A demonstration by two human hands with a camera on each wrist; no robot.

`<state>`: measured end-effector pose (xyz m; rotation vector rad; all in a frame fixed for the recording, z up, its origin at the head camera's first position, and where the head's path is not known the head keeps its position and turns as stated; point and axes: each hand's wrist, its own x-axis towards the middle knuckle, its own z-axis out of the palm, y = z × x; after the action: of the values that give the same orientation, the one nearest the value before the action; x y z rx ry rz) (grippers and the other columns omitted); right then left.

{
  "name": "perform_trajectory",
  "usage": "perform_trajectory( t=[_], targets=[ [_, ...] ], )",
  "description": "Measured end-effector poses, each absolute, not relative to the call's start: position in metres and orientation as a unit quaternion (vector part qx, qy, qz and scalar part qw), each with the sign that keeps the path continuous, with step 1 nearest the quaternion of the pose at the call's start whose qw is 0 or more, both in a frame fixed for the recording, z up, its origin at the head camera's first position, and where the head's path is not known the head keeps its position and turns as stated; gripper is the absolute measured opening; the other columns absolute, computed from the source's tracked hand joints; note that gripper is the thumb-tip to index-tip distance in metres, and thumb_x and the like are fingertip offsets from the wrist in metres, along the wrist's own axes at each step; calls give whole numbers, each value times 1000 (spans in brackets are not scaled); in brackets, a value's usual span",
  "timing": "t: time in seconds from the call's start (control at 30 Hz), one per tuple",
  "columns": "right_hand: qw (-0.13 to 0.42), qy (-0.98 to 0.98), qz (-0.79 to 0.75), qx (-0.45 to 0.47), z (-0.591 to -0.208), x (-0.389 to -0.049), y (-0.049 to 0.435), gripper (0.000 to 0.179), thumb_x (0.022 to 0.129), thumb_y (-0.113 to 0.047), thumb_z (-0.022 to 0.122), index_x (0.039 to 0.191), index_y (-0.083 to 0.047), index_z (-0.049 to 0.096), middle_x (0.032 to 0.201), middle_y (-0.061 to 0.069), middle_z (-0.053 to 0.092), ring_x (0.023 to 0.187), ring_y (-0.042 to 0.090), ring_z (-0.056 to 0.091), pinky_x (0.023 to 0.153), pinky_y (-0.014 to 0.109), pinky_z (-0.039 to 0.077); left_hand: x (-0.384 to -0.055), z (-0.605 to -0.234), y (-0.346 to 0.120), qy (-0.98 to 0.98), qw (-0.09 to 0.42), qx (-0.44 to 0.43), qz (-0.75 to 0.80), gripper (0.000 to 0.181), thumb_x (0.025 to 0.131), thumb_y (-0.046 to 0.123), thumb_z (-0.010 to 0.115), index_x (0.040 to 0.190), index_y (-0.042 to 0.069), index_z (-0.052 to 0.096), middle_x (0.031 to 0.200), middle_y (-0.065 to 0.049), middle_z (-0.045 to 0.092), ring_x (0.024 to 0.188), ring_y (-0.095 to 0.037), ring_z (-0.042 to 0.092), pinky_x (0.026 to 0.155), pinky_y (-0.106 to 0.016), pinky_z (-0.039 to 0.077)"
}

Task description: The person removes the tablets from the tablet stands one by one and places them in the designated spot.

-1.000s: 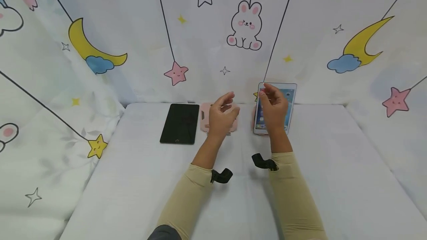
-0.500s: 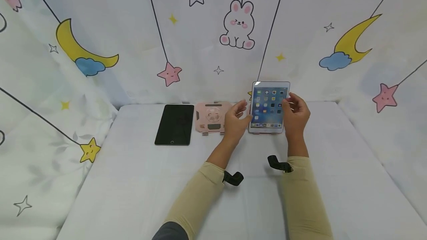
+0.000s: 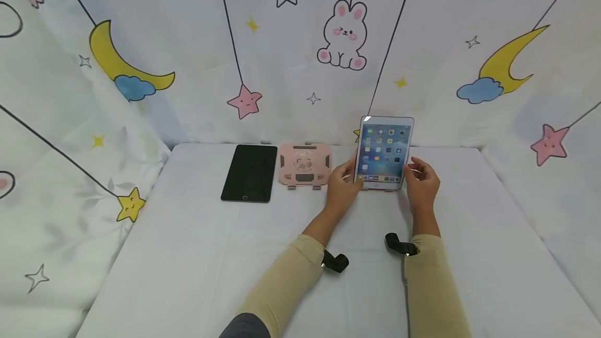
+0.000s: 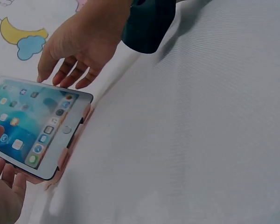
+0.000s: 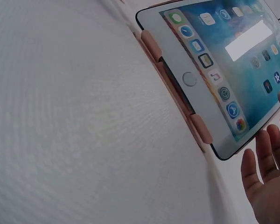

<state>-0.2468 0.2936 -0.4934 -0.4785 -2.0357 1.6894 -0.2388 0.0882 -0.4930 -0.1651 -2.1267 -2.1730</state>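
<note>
A white tablet (image 3: 384, 153) with its screen lit leans upright on a pink stand, whose two lower hooks (image 5: 201, 129) hold its bottom edge. My left hand (image 3: 341, 188) holds the tablet's left edge, thumb over the front and fingers at the side. At the right edge is my right hand (image 3: 422, 184), its thumb tip at the border and its other fingers loosely bent beside it. In the left wrist view, the right hand's fingertips (image 4: 67, 77) hang just off that edge. Most of the pink stand is hidden behind the tablet.
Left of my hands, a second pink stand (image 3: 305, 165) lies folded on the white table (image 3: 188, 265). Beside it lies a black tablet (image 3: 250, 173) with a dark screen. A white cloth (image 3: 291, 46) printed with moons, stars and a rabbit hangs behind.
My right hand has come off the front of the white tablet, moving right and down to its right edge. The left hand has moved right, from over the folded stand to the tablet's left edge.
</note>
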Motion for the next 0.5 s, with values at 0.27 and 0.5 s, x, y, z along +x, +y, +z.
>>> perform_trajectory(
  t=[0.27,0.5],
  targets=[
    [226,-742,607,-172,-510,-246,298,41,92,-14,75,129,1,66,101,-7,62,89,2,59,76,10,48,-231,-511,94,-697,49,-57,-713,60,80,-8,73,138,1,61,127,-15,61,118,-27,61,105,-37,55],
    [227,-750,601,-156,-517,-245,296,39,91,-11,76,128,-1,67,100,-9,62,93,2,60,82,10,49,-235,-518,95,-711,61,-60,-698,60,81,-8,73,139,2,60,126,-16,60,117,-27,60,103,-37,56]
  ],
)
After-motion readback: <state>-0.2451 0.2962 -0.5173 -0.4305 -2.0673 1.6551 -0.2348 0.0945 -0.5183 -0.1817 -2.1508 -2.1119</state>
